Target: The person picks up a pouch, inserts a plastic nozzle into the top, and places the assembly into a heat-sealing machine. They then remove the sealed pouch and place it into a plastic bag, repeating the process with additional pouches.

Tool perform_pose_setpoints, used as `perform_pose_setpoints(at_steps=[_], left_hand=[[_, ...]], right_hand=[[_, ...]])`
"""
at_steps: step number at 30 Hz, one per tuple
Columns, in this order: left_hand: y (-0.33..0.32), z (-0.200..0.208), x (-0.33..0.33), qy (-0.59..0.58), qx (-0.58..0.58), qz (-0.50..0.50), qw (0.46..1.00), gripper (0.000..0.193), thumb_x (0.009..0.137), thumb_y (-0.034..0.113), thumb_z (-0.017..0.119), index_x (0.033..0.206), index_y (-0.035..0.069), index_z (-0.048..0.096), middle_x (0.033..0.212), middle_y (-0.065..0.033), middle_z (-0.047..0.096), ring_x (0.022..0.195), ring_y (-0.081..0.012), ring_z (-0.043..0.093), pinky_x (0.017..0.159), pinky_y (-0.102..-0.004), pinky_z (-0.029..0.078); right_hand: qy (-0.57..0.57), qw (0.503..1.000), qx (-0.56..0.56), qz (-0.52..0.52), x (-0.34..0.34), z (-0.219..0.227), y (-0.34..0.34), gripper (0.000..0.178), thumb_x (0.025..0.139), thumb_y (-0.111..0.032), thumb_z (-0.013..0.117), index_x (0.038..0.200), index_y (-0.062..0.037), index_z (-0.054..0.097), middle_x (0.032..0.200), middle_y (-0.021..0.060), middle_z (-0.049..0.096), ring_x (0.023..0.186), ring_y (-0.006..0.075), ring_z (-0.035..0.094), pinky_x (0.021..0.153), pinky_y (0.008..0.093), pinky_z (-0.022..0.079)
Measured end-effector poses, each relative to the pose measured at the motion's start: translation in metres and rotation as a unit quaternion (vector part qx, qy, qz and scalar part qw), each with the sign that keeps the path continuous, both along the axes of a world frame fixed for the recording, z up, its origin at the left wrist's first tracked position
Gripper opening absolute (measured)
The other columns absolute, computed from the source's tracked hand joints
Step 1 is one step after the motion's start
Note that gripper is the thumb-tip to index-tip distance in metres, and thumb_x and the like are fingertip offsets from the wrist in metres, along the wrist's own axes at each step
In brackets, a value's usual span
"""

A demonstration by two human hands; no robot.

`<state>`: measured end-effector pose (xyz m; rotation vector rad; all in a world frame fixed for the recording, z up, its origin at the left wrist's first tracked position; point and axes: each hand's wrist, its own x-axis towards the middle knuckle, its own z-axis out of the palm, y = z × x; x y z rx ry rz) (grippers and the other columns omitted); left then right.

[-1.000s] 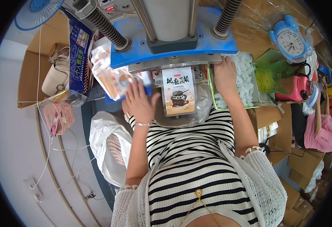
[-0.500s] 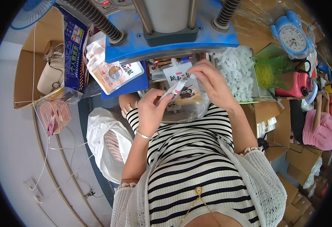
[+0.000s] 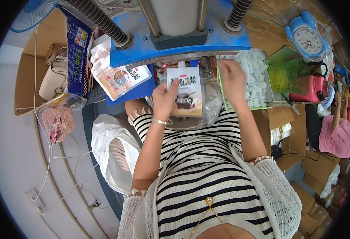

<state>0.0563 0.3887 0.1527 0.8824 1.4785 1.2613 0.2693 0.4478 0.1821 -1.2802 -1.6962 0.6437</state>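
Observation:
My left hand (image 3: 165, 99) grips a flat spout pouch (image 3: 189, 89) by its left side, thumb on the front. White with a brown band near its bottom, the pouch carries dark print and a picture. A small white spout (image 3: 181, 64) shows at its upper edge, just in front of the press (image 3: 179, 53). My right hand (image 3: 233, 81) hovers at the left side of a box of white plastic spouts (image 3: 251, 73). Motion blurs its fingers, so whether they hold anything is unclear. Clear plastic (image 3: 213, 104) lies beneath the pouch, over my lap.
More printed pouches (image 3: 121, 81) lie on a blue surface at left. Beyond them stands a cardboard box (image 3: 27, 87) with a bag (image 3: 55, 75). A white plastic sack (image 3: 107, 159) is by my left leg. An alarm clock (image 3: 309, 41) and a pink-red appliance (image 3: 310, 89) are at right; a co-worker (image 3: 336, 135) sits farther off.
My hands have moved apart. The right went from the pouch and small white part at the middle to the box of spouts; the left now holds a pouch flat, face up, below the press.

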Motion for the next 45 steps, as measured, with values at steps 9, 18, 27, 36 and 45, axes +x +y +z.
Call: perform_pose_setpoints(at_steps=[9, 18, 27, 36, 45], left_hand=[[0.008, 0.038, -0.048, 0.573, 0.053, 0.015, 0.818, 0.03, 0.087, 0.027, 0.071, 0.104, 0.003, 0.067, 0.1, -0.0102, 0.068, 0.073, -0.0259, 0.061, 0.064, -0.0342, 0.048], [-0.051, -0.008, -0.058, 0.661, 0.201, 0.034, 0.722, 0.028, 0.086, 0.022, 0.069, 0.109, 0.008, 0.064, 0.111, -0.0134, 0.063, 0.09, -0.0368, 0.062, 0.077, -0.0411, 0.051], [-0.061, 0.019, -0.067, 0.547, 0.073, 0.058, 0.832, 0.01, 0.084, 0.009, 0.067, 0.094, 0.005, 0.069, 0.089, -0.0119, 0.066, 0.085, -0.0292, 0.06, 0.081, -0.0367, 0.047], [-0.063, 0.042, -0.011, 0.128, 0.044, -0.059, 0.989, 0.021, 0.09, 0.019, 0.071, 0.091, -0.002, 0.068, 0.074, -0.0013, 0.063, 0.065, -0.0042, 0.051, 0.058, -0.0218, 0.042], [-0.049, 0.005, 0.015, 0.067, 0.026, -0.095, 0.993, 0.021, 0.089, 0.017, 0.07, 0.09, -0.005, 0.069, 0.073, -0.0022, 0.066, 0.065, -0.003, 0.052, 0.059, -0.0205, 0.043]], right_hand=[[-0.399, 0.9, 0.168, -0.048, 0.023, -0.006, 0.03, 0.02, 0.072, -0.003, 0.06, 0.09, 0.0001, 0.067, 0.107, 0.0117, 0.061, 0.102, 0.0309, 0.053, 0.082, 0.0413, 0.044], [-0.418, 0.884, 0.206, -0.037, 0.014, -0.004, 0.04, 0.024, 0.07, -0.007, 0.062, 0.092, -0.0002, 0.068, 0.104, 0.0116, 0.06, 0.098, 0.0291, 0.053, 0.079, 0.0403, 0.042], [-0.365, 0.909, 0.154, -0.13, 0.005, -0.004, 0.012, 0.027, 0.073, -0.001, 0.058, 0.099, -0.001, 0.065, 0.094, 0.0124, 0.061, 0.092, 0.0288, 0.056, 0.079, 0.0421, 0.043], [-0.086, 0.969, 0.027, 0.229, -0.035, 0.051, -0.021, 0.016, 0.095, -0.001, 0.048, 0.104, -0.002, 0.062, 0.096, 0.0107, 0.061, 0.091, 0.0236, 0.057, 0.083, 0.0302, 0.045], [0.017, 0.982, -0.098, 0.16, -0.033, 0.011, -0.024, 0.015, 0.092, 0.0, 0.05, 0.1, -0.0025, 0.061, 0.095, 0.0112, 0.062, 0.092, 0.0291, 0.058, 0.082, 0.0354, 0.046]])
